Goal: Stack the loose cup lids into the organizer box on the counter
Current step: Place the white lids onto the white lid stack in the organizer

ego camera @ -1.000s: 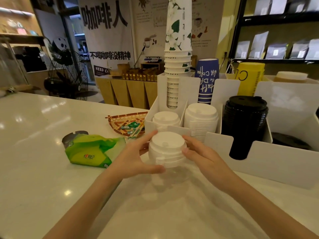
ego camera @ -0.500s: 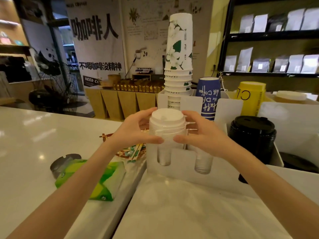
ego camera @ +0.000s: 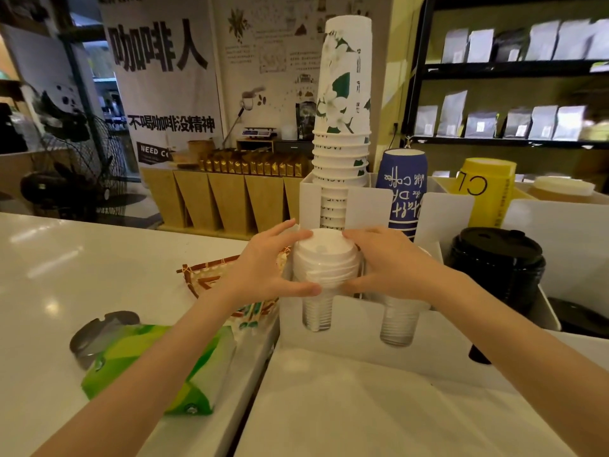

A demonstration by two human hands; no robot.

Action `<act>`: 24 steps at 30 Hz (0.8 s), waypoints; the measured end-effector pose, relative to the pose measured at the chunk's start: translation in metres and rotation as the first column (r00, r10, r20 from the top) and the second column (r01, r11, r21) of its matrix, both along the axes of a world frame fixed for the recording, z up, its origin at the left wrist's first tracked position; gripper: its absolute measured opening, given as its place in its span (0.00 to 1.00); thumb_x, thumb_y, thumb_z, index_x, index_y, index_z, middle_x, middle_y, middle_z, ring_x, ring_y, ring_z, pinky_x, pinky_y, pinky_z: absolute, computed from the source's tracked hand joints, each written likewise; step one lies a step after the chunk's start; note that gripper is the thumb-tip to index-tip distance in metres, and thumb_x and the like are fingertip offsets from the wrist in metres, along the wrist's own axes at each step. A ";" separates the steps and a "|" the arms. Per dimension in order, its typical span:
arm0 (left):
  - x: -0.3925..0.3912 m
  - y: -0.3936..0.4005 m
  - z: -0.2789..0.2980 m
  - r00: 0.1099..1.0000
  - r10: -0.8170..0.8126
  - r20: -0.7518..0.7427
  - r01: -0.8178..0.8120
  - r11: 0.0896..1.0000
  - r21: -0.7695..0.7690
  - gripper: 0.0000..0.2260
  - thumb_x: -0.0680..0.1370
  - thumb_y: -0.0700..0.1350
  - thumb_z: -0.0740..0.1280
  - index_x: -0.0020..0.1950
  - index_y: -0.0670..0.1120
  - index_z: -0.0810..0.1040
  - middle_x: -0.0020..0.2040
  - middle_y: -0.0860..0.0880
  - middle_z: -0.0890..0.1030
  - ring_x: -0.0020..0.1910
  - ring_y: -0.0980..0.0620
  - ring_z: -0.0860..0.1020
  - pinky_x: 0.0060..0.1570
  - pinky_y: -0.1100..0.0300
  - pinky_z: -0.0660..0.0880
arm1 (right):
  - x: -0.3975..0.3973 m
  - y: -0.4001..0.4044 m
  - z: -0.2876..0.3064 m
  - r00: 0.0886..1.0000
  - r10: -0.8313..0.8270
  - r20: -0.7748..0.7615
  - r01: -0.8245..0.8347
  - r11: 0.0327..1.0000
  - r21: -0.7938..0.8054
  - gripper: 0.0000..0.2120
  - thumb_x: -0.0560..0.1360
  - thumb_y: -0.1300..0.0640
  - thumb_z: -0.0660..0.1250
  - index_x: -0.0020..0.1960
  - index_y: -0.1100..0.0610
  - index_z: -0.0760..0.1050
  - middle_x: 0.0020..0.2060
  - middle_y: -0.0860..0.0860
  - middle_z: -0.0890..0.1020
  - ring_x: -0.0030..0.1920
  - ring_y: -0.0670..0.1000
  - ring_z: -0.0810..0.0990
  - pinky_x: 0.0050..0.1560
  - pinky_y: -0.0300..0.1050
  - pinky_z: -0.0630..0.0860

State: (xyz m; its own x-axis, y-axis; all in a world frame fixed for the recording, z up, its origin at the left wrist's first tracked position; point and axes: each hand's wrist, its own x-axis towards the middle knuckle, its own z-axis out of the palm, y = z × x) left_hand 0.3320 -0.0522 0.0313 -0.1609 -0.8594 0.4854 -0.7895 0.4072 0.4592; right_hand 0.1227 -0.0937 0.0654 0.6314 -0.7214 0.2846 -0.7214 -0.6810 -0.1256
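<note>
Lids (ego camera: 324, 262), white and stacked, sit clasped between both hands at the organizer box's (ego camera: 362, 344) front-left slot. Around them spreads a glossy white counter (ego camera: 82, 275), with a Chinese-lettered banner (ego camera: 161, 80) and dark shelves of pouches (ego camera: 514, 100) behind. Inside the box stand floral paper cups (ego camera: 344, 103) and black lids (ego camera: 497, 268). Left hand (ego camera: 263, 275) and right hand (ego camera: 392, 268) curl snugly round the stack. A green tissue pack (ego camera: 158, 367) lies nearby.

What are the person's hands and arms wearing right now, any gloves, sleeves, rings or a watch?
Nothing shows. The left hand and right hand are bare, with no gloves or rings in view. Both forearms are uncovered down to the frame edge, with no sleeve, watch or bracelet visible.
</note>
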 end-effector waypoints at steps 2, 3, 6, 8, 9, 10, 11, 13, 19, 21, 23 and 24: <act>0.002 -0.002 -0.005 0.998 0.017 0.053 -0.018 1.000 0.009 0.38 0.59 0.66 0.70 0.66 0.58 0.65 0.72 0.51 0.61 0.70 0.56 0.56 0.66 0.49 0.55 | 0.001 0.001 -0.002 0.999 -0.002 -0.041 0.001 1.000 -0.012 0.34 0.65 0.40 0.68 0.66 0.52 0.63 0.61 0.53 0.75 0.62 0.55 0.68 0.62 0.54 0.64; 0.003 -0.003 -0.007 0.997 0.024 0.072 -0.025 1.000 0.013 0.38 0.60 0.67 0.70 0.67 0.58 0.65 0.73 0.49 0.60 0.71 0.54 0.55 0.66 0.48 0.55 | 0.001 0.001 -0.002 0.999 -0.001 -0.051 0.000 1.000 -0.015 0.33 0.66 0.40 0.67 0.66 0.52 0.64 0.61 0.53 0.75 0.62 0.55 0.67 0.63 0.54 0.63; 0.004 -0.002 -0.009 0.996 0.018 0.091 -0.019 1.000 0.009 0.37 0.60 0.67 0.69 0.67 0.57 0.64 0.73 0.49 0.61 0.72 0.54 0.54 0.69 0.46 0.55 | 0.001 0.003 -0.005 0.998 -0.008 -0.064 0.005 0.999 -0.032 0.32 0.67 0.39 0.66 0.66 0.51 0.64 0.61 0.53 0.75 0.63 0.54 0.65 0.64 0.53 0.60; 0.004 -0.002 -0.010 0.995 0.003 0.095 -0.003 1.000 -0.001 0.37 0.61 0.67 0.68 0.67 0.57 0.64 0.72 0.50 0.63 0.73 0.55 0.53 0.69 0.46 0.54 | 0.001 0.004 -0.006 0.997 -0.016 -0.072 0.012 0.998 -0.055 0.31 0.67 0.39 0.65 0.65 0.52 0.65 0.60 0.53 0.75 0.63 0.54 0.65 0.65 0.52 0.59; 0.004 -0.002 -0.010 0.995 -0.004 0.098 0.004 1.000 -0.006 0.37 0.61 0.66 0.68 0.67 0.56 0.64 0.72 0.51 0.64 0.72 0.56 0.52 0.69 0.46 0.53 | 0.001 0.004 -0.006 0.997 -0.016 -0.077 0.011 0.998 -0.062 0.31 0.67 0.39 0.65 0.65 0.52 0.66 0.60 0.54 0.75 0.63 0.54 0.65 0.65 0.53 0.59; 0.004 -0.003 -0.010 0.994 -0.009 0.105 0.010 1.000 -0.012 0.37 0.61 0.66 0.68 0.67 0.56 0.64 0.72 0.52 0.64 0.72 0.57 0.52 0.69 0.48 0.52 | 0.001 0.004 -0.006 0.996 -0.016 -0.084 0.010 0.998 -0.066 0.30 0.67 0.39 0.64 0.64 0.53 0.66 0.60 0.54 0.75 0.63 0.54 0.65 0.65 0.53 0.59; 0.003 -0.004 -0.010 0.994 -0.013 0.113 0.015 1.000 -0.015 0.37 0.62 0.66 0.68 0.67 0.56 0.64 0.71 0.54 0.63 0.72 0.59 0.51 0.69 0.49 0.51 | 0.001 0.004 -0.006 0.996 -0.016 -0.093 0.010 0.998 -0.070 0.30 0.67 0.39 0.64 0.64 0.53 0.66 0.60 0.54 0.75 0.63 0.54 0.65 0.65 0.53 0.58; 0.004 -0.005 -0.010 0.992 -0.025 0.122 0.027 1.000 -0.012 0.37 0.62 0.65 0.69 0.68 0.56 0.64 0.69 0.60 0.61 0.70 0.63 0.50 0.68 0.52 0.48 | 0.001 0.005 -0.006 0.993 -0.024 -0.116 0.014 0.997 -0.081 0.30 0.67 0.38 0.63 0.64 0.52 0.66 0.61 0.54 0.74 0.63 0.54 0.65 0.66 0.54 0.57; 0.005 -0.006 -0.010 0.992 -0.036 0.123 0.034 0.999 0.012 0.38 0.61 0.66 0.69 0.68 0.56 0.63 0.69 0.61 0.59 0.71 0.62 0.49 0.68 0.52 0.48 | 0.004 0.006 -0.004 0.977 -0.024 -0.213 -0.002 0.993 -0.118 0.25 0.69 0.40 0.61 0.60 0.55 0.69 0.60 0.55 0.75 0.65 0.55 0.64 0.68 0.56 0.53; 0.003 -0.005 -0.011 0.992 -0.026 0.122 0.025 1.000 0.016 0.39 0.61 0.66 0.69 0.69 0.54 0.62 0.71 0.58 0.61 0.71 0.61 0.50 0.69 0.51 0.49 | 0.005 0.006 -0.004 0.969 -0.017 -0.246 -0.013 0.993 -0.118 0.27 0.71 0.42 0.60 0.63 0.56 0.66 0.64 0.55 0.72 0.69 0.55 0.60 0.70 0.58 0.50; 0.002 -0.003 -0.014 0.992 -0.013 0.127 0.010 1.000 0.027 0.40 0.62 0.66 0.69 0.69 0.54 0.61 0.72 0.56 0.61 0.70 0.63 0.50 0.69 0.51 0.50 | 0.005 0.006 -0.004 0.962 -0.014 -0.274 -0.020 0.992 -0.122 0.28 0.72 0.44 0.58 0.67 0.57 0.62 0.69 0.54 0.68 0.71 0.55 0.55 0.71 0.59 0.46; 0.002 -0.002 -0.014 0.991 -0.008 0.135 0.003 0.999 0.036 0.41 0.62 0.66 0.68 0.70 0.53 0.60 0.73 0.55 0.60 0.69 0.63 0.50 0.69 0.51 0.50 | 0.005 0.007 -0.004 0.958 -0.020 -0.286 -0.018 0.991 -0.129 0.28 0.72 0.44 0.58 0.68 0.57 0.61 0.70 0.54 0.66 0.72 0.55 0.54 0.71 0.59 0.45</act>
State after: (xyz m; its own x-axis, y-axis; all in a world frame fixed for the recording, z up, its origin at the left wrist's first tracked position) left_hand 0.3335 -0.0539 0.0174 -0.2280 -0.8745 0.4281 -0.8429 0.3974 0.3628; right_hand 0.1273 -0.0869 0.0615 0.6991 -0.6912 0.1827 -0.7150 -0.6768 0.1755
